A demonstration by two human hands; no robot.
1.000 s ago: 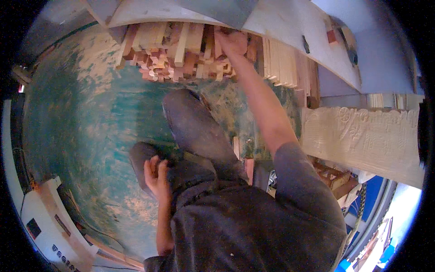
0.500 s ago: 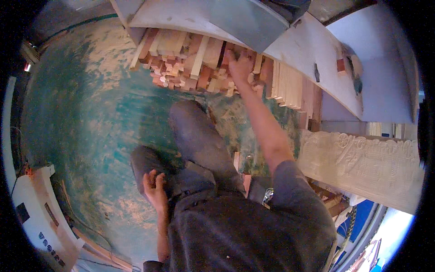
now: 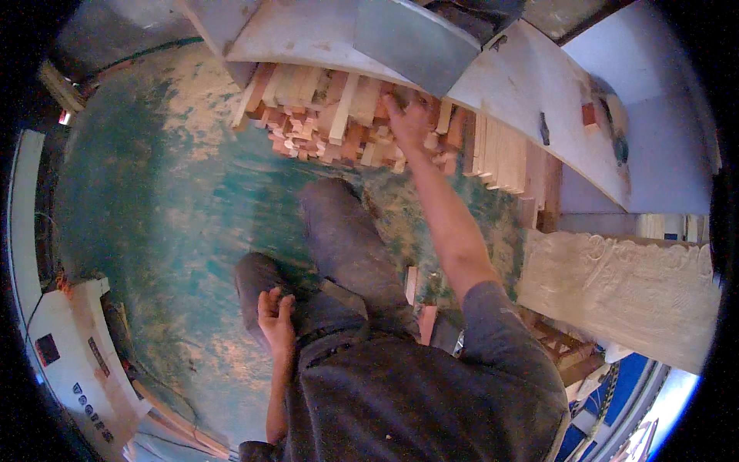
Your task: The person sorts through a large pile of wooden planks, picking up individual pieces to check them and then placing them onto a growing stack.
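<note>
Your right hand (image 3: pixel 409 123) is stretched out onto the pile of wood offcuts (image 3: pixel 339 123) under the grey workbench (image 3: pixel 308 35), fingers spread over the block ends near the pile's right side. Cannot tell whether it has closed on any one piece; it looks laid on top, not clamped. Your left hand (image 3: pixel 275 314) rests loosely on your thigh, fingers half curled, holding nothing. Hands well apart.

The pile sits on the green dusty floor (image 3: pixel 154 200), pushed under the bench edge, with a row of upright pale slats (image 3: pixel 500 158) just to its right. Carved pale panel (image 3: pixel 616 292) leans further right, well apart from the hand.

Handling guess: short sawn blocks, stiff, light each, dry and rough so not slippery, splinters likely on cut ends. Loosely stacked, so pulling a low piece may tumble the others. Take one from the top, pinch across its long sides near the middle, not by the end grain
</note>
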